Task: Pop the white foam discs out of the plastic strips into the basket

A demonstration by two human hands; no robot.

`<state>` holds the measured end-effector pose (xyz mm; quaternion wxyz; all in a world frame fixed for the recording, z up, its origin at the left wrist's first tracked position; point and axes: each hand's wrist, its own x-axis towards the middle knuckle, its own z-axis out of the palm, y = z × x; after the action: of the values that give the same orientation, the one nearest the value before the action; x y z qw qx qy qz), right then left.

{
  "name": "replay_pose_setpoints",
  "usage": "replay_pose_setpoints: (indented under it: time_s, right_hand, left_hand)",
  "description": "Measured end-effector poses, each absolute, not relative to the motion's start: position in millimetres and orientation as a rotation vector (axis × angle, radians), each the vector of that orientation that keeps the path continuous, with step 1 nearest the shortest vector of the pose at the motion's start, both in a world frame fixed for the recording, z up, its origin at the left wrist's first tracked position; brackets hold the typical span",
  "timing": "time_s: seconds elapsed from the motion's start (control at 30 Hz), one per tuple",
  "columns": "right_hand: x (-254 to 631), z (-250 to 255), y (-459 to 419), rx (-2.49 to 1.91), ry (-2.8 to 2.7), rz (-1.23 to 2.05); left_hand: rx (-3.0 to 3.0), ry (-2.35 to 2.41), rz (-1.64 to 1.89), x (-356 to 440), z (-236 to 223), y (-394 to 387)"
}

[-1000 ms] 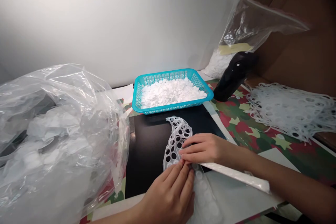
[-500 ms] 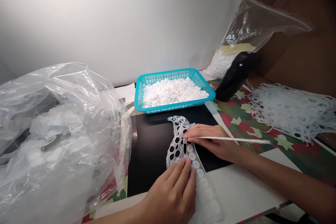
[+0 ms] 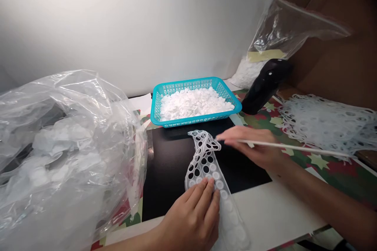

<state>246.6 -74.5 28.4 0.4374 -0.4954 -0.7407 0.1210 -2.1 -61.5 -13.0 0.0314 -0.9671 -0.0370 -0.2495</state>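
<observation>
A translucent, flexible plastic strip with rows of round holes [image 3: 221,184] runs over a black mat. Its far end is twisted and shows bare holes; toward the near end, white discs fill the holes. Across the near part lies my left hand [image 3: 194,215], its fingers stretched close together and flat on the strip, thumb hidden. My right hand [image 3: 250,145] is closed around a thin white stick [image 3: 294,148], just right of the strip's twisted end and apart from it. The stick's long end points right. At the fingertips its tip is hard to make out.
A turquoise basket [image 3: 194,121] of small white discs stands behind the mat [image 3: 167,172]. On the left bulges a large clear plastic bag [image 3: 73,145]. To the right are a black object [image 3: 262,88], a zip bag [image 3: 277,27] and a pile of perforated strips [image 3: 326,121].
My right hand has moved right, off the strip, with the stick still in it. The strip's far part has shifted and folded over a little. My left hand has stayed in place.
</observation>
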Motion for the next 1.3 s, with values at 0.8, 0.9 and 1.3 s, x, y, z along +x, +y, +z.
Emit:
replay_pose_setpoints:
  time_s: [0.8, 0.9, 1.3]
  right_hand:
    - [238.9, 30.2, -78.6, -1.036, -2.494, 0.549]
    - [241.2, 25.3, -80.2, -1.082, -2.513, 0.487]
    - [231.8, 20.7, -82.3, -1.088, -2.449, 0.407]
  left_hand:
    - [-3.128, -0.287, -0.442, -4.5, -4.6, -62.1]
    - [-3.142, -0.246, -0.415, -5.0, -3.4, -59.3]
    - [-3.137, -0.231, -0.396, -6.7, -4.4, -58.7]
